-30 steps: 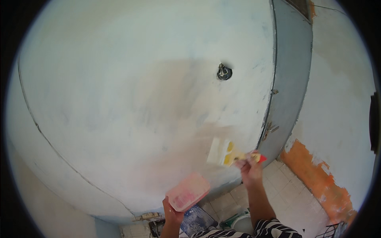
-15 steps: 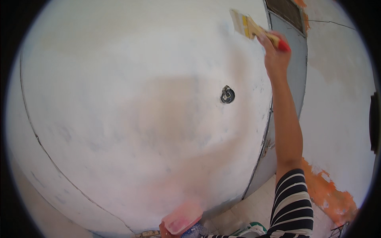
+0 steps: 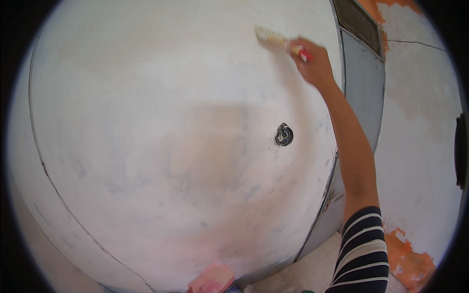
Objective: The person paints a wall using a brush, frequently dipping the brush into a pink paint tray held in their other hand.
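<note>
High on the pale wall (image 3: 146,146), my right hand (image 3: 312,61) is closed round the handle of a flat paintbrush (image 3: 273,38). The handle ends in a red tip, and the light bristles point left, close against the wall surface. At the bottom edge, a pink plastic tub (image 3: 213,277) with whitish smears inside is tilted near the wall. My left hand (image 3: 190,290) grips its lower left side, with only a sliver of the hand showing.
A round wall hole with wires (image 3: 283,135) sits below the brush. To the right stands a grey door (image 3: 364,83) with a dark panel on top. Orange paint (image 3: 410,261) shows at lower right above floor tiles (image 3: 312,263). A cable (image 3: 44,168) runs down the left.
My right hand has swept the brush left and slightly down across the wall. The pink tub appears lower and a little further left, and the whole view has shifted slightly.
</note>
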Tool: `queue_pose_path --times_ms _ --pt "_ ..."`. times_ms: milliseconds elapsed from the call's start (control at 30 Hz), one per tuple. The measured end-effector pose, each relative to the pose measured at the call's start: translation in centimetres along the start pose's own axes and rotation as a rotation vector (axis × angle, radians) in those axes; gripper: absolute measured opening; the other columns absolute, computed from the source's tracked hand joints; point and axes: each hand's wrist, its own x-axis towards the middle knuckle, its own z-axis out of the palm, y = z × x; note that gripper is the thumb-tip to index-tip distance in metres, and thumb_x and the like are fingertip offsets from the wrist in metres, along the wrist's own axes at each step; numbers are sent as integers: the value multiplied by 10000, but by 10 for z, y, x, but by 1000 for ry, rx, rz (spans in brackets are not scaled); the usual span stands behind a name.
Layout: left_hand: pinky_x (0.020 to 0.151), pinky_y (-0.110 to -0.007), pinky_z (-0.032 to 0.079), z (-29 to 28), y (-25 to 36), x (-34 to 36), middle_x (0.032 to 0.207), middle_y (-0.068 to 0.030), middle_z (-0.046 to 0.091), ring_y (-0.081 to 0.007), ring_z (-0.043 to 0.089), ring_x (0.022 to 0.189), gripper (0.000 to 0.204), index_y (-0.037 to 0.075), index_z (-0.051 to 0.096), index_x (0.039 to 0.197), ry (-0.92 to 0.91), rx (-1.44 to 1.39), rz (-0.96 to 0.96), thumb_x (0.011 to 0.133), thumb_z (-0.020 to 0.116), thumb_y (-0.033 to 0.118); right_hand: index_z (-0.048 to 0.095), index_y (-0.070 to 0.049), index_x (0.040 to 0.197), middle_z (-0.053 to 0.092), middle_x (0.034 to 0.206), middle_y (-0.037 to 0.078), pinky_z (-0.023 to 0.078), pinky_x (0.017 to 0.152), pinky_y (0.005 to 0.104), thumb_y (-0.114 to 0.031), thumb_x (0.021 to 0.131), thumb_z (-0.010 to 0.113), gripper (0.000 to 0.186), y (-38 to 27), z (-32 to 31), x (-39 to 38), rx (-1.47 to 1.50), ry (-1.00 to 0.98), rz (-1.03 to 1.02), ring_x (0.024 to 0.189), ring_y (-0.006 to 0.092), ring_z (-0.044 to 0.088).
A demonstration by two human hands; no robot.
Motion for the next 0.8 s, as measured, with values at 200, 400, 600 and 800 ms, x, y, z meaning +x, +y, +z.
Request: queue_pose_path --times_ms 200,400,600,800 --pt "1030 -545 513 3 -8 2 1351 -164 592 -356 593 1209 543 3 497 1381 38 -3 -36 1024 455 410 656 -14 990 696 990 137 559 767 316 34 867 697 138 -68 -37 -127 308 -540 119 872 295 700" --pt "1037 -547 504 7 -11 2 1363 -161 582 -354 582 1224 560 10 490 1390 44 -9 -40 1020 464 430 656 17 947 714 912 120 521 832 307 56 862 674 95 -76 -48 -92 556 -710 326 851 217 668" --pt "1044 -550 495 10 -13 6 1375 -158 573 -352 570 1239 577 16 482 1398 36 -18 -40 1017 472 449 640 -2 950 667 946 34 511 917 292 4 900 675 62 14 -30 50 355 -444 130 959 138 641" --pt "1051 -552 486 6 -18 -3 1387 -156 564 -350 559 1254 595 22 474 1407 68 -63 -45 1013 480 468 660 -33 863 634 747 64 452 674 293 6 858 628 51 28 -22 117 91 109 -5 742 119 527"
